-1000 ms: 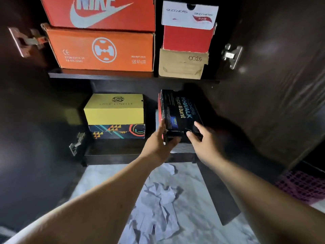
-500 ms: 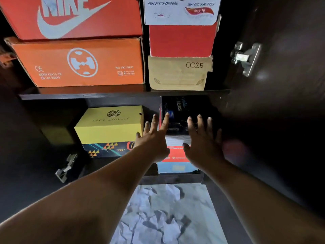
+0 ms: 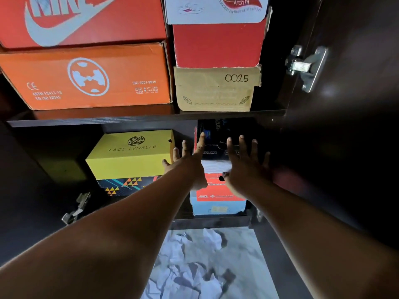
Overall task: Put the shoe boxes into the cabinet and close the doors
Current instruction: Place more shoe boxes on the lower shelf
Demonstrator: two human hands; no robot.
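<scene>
A black shoe box point(image 3: 218, 134) sits on the lower shelf at the right, on top of a red, white and blue box point(image 3: 217, 201). My left hand point(image 3: 187, 162) and my right hand point(image 3: 244, 165) reach into the cabinet with fingers straight and spread, fingertips at the black box's front. Whether they press it I cannot tell. To the left a yellow box point(image 3: 131, 154) lies on a dark patterned box point(image 3: 127, 185). The upper shelf point(image 3: 129, 118) carries orange boxes point(image 3: 86, 76), a red box point(image 3: 218, 46) and a brown box point(image 3: 216, 89).
The right cabinet door point(image 3: 345, 104) stands open with a metal hinge point(image 3: 304, 65); another hinge point(image 3: 75, 209) shows at lower left on the open left door. Crumpled white paper point(image 3: 194, 266) lies on the marble floor below the cabinet.
The black box went from my grip at the cabinet front onto the lower stack. My hands let go and now stretch flat toward it. The camera moved closer to the cabinet.
</scene>
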